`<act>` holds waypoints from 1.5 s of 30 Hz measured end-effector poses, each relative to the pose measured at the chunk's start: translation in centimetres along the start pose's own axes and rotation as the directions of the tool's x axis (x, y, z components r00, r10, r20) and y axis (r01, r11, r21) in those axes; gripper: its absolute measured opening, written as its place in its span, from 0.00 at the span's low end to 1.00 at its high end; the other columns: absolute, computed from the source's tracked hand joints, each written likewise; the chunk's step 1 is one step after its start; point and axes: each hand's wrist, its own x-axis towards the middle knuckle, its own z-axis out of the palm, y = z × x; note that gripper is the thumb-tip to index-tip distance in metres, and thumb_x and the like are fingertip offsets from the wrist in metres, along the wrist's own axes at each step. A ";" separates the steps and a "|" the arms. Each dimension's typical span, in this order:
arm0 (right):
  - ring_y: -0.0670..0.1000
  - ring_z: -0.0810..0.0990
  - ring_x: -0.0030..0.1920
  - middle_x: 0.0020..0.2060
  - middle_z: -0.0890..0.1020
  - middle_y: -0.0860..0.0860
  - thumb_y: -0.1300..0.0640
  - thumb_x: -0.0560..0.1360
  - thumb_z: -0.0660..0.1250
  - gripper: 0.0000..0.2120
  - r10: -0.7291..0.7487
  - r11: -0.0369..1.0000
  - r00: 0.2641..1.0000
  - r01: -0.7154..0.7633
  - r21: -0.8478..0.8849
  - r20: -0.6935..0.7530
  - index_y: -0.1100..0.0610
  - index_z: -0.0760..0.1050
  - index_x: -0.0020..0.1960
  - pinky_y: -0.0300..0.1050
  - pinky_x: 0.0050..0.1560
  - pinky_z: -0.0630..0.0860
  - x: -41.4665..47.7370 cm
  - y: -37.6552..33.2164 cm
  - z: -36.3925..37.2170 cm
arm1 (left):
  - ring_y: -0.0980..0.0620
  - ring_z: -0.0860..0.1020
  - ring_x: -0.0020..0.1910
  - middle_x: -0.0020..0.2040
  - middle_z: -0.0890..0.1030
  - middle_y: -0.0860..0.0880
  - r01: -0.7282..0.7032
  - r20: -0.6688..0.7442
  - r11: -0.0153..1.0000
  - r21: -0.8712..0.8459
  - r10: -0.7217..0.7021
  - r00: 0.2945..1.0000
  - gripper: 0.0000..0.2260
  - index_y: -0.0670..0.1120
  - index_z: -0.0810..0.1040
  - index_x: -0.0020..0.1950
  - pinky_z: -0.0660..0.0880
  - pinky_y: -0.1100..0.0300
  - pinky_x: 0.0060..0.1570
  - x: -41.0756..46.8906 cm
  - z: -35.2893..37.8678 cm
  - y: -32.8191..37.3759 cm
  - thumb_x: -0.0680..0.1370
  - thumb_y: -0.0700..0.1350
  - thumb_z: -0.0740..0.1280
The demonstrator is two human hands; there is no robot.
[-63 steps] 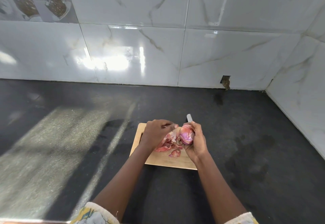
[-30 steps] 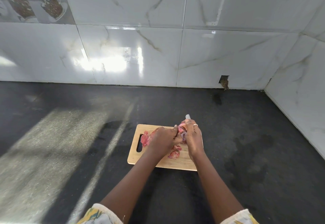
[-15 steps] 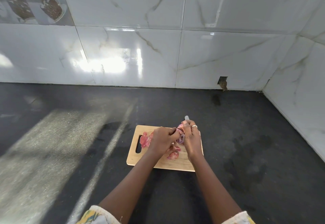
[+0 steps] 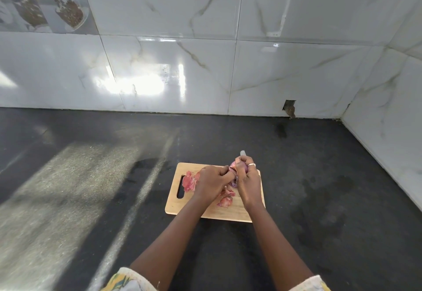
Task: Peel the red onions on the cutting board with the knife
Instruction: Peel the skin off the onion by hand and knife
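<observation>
Two hands of yours meet knuckle to knuckle, and the red onion (image 4: 234, 167) is squeezed between them. Whether it touches the wood below is hidden. Your right hand (image 4: 249, 180) is curled round the onion from its outer side, with the thumb laid over the top. Your left hand (image 4: 211, 182) is bunched tight, its fingertips pinching at the onion's skin on the side that faces it. Only pink and purple slivers of the onion show in the gap between your hands.

Past the far knuckles of your right hand a short grey end of the knife (image 4: 242, 153) pokes out. The rest is buried in that same fist, so you cannot tell how the blade lies against the onion. A pale ring (image 4: 251, 165) sits on a finger of your right hand.

Under both hands lies the wooden cutting board (image 4: 212, 213), its handle slot out beyond your left hand. A heap of pink peels (image 4: 189, 182) lies on the board just outside your left hand, beside the slot. A few more scraps (image 4: 226, 200) lie between your two wrists.

The board rests on a dark counter (image 4: 319, 199) that spreads on every side of your arms, with a pale streak of light well off to the left of your left hand. Far ahead of your hands stand glossy marbled wall tiles (image 4: 182, 73). Ahead and to the right of your right hand a small hole (image 4: 289, 107) is broken in their bottom edge.
</observation>
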 end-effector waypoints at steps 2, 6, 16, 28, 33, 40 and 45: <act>0.44 0.78 0.40 0.42 0.74 0.45 0.60 0.80 0.59 0.05 -0.006 1.000 1.000 0.006 -0.014 0.004 0.58 0.73 0.49 0.30 0.37 0.72 -0.1 0.0 -0.1 | 0.55 0.65 0.23 0.24 0.73 0.45 -0.004 0.003 1.000 0.022 0.004 1.000 0.16 0.39 0.82 0.34 0.63 0.60 0.28 0.0 0.1 -0.1 0.76 0.48 0.65; 0.40 0.77 0.41 0.49 0.74 0.45 0.59 0.81 0.58 0.04 -0.005 1.000 1.000 0.005 0.007 -0.004 0.54 0.71 0.51 0.27 0.38 0.72 -0.3 -0.1 -0.2 | 0.57 0.64 0.20 0.28 0.79 0.38 -0.059 -0.018 0.995 0.077 0.061 0.998 0.14 0.39 0.82 0.37 0.62 0.64 0.26 -0.1 0.1 -0.2 0.77 0.44 0.64; 0.40 0.78 0.40 0.50 0.78 0.49 0.58 0.80 0.60 0.07 0.016 1.000 0.999 -0.017 -0.009 -0.035 0.60 0.74 0.52 0.28 0.37 0.72 -0.3 0.8 -0.1 | 0.48 0.78 0.29 0.29 0.81 0.43 0.068 -0.139 0.977 0.200 -0.040 0.989 0.16 0.41 0.83 0.32 0.75 0.58 0.36 -0.5 0.0 1.0 0.72 0.52 0.68; 0.52 0.79 0.46 0.43 0.78 0.51 0.53 0.81 0.58 0.06 0.145 0.971 0.989 -0.141 0.190 -0.008 0.48 0.72 0.47 0.50 0.51 0.77 0.2 1.4 0.2 | 0.53 0.80 0.31 0.29 0.81 0.48 0.172 -0.157 0.972 0.158 -0.147 0.977 0.09 0.43 0.81 0.34 0.80 0.57 0.39 -0.1 -0.9 1.2 0.71 0.46 0.70; 0.50 0.78 0.48 0.48 0.77 0.55 0.48 0.81 0.56 0.16 0.287 0.873 0.955 -0.290 0.392 0.068 0.57 0.69 0.63 0.48 0.49 0.78 0.6 2.0 0.3 | 0.53 0.81 0.32 0.31 0.82 0.48 0.204 -0.179 0.969 0.139 -0.178 0.968 0.08 0.43 0.81 0.35 0.79 0.59 0.37 0.0 -1.1 0.3 0.71 0.46 0.70; 0.47 0.77 0.46 0.52 0.73 0.52 0.46 0.80 0.58 0.22 0.383 0.736 0.913 -0.391 0.553 0.136 0.56 0.66 0.71 0.44 0.45 0.79 1.0 1.9 0.1 | 0.53 0.79 0.33 0.32 0.82 0.49 0.241 -0.170 0.959 0.150 -0.215 0.962 0.09 0.44 0.83 0.37 0.74 0.60 0.35 0.3 -1.4 -0.3 0.71 0.47 0.68; 0.45 0.80 0.38 0.48 0.75 0.54 0.45 0.80 0.58 0.17 0.402 0.693 0.898 -0.425 0.582 0.176 0.52 0.69 0.65 0.43 0.36 0.80 1.2 1.7 0.0 | 0.52 0.78 0.42 0.48 0.83 0.47 0.153 -0.097 0.983 0.103 -0.143 0.985 0.13 0.45 0.80 0.56 0.73 0.61 0.40 0.2 -1.4 0.3 0.79 0.48 0.59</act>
